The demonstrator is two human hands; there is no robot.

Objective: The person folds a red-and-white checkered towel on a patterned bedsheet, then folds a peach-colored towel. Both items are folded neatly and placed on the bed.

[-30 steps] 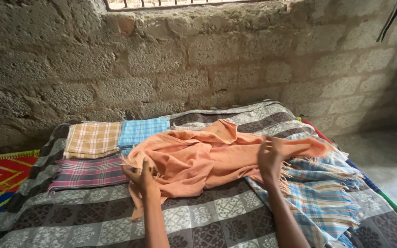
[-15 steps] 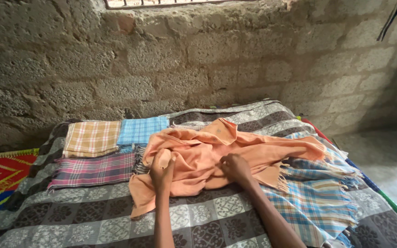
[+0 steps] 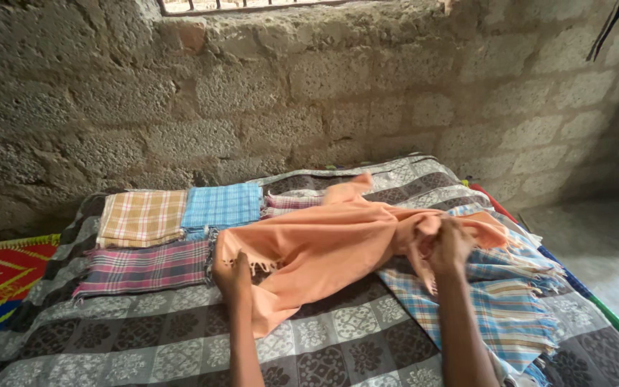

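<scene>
Nearest, the left hand (image 3: 234,276) pinches the fringed corner of the orange cloth (image 3: 331,247), and the right hand (image 3: 449,247) bunches its other end in closed fingers. Half a second ago both hands lay close together on the crumpled heap; now they are drawn well apart and the cloth stretches between them across the patterned grey bedcover (image 3: 180,344). Under the right hand lies a pile of blue checked cloths (image 3: 510,308). Further back sit folded cloths: maroon plaid (image 3: 145,266), tan check (image 3: 141,217), blue check (image 3: 222,206), before the block wall (image 3: 309,93).
</scene>
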